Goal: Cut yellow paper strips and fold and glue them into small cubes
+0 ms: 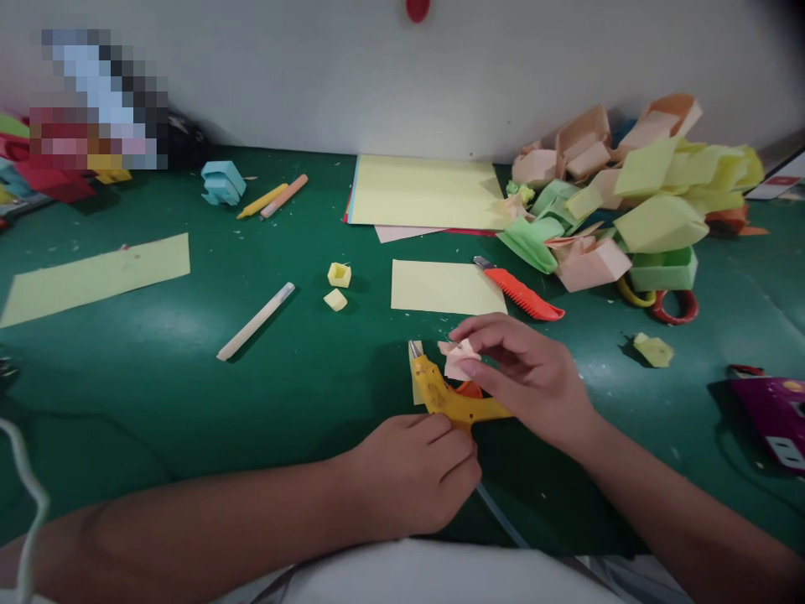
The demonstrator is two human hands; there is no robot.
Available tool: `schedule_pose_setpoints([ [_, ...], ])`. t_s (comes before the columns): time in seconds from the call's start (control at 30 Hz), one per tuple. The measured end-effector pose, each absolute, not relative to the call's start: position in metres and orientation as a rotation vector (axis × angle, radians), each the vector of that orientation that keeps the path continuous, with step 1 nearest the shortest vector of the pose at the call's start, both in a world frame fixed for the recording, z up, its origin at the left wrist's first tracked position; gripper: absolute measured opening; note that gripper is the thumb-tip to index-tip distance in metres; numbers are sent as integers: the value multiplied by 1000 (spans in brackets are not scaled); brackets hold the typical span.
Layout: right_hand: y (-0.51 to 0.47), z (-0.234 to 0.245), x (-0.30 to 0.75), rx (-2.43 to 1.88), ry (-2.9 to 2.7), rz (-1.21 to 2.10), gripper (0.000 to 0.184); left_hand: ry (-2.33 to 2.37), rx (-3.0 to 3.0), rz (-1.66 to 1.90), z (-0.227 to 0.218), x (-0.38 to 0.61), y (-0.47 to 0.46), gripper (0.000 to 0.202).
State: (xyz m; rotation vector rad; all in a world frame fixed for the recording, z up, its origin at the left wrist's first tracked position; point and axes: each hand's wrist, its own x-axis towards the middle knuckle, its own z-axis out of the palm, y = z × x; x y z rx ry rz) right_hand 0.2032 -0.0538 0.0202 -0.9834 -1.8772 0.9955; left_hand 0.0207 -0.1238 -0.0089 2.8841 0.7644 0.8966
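Note:
My right hand (534, 377) pinches a small pale pink folded paper piece (462, 359) between thumb and fingertips, just above the glue gun. The yellow glue gun (433, 387) has a metal nozzle pointing away from me and an orange trigger; its handle runs right, under my right hand. My left hand (421, 474) is closed over the rear of the gun's body, its fingertips hidden. Beneath the nozzle lies a narrow pale yellow paper strip (418, 382). A tiny yellow paper box (340, 274) and a small yellow paper piece (335, 299) sit farther left.
A red utility knife (525, 294) rests partly on a cream paper sheet (446, 287). Folded paper boxes (660, 222) pile up at the back right, with scissors (676, 307) below them. Stacked paper (428, 191) lies by the wall. A white stick-like tool (257, 322) lies left.

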Motion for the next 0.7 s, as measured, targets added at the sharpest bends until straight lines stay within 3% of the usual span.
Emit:
schedule_pose_setpoints([
  [0.13,-55,14,199,-865,-2215,405,15,741,2898,869,-8,19,-124,16],
  [0.23,-55,12,199,-746,-2418,174,21,752,2891,850,-9,19,-125,17],
  [0.7,-61,24,195,-669,-2832,128,25,771,2975,820,-10,21,-136,20],
])
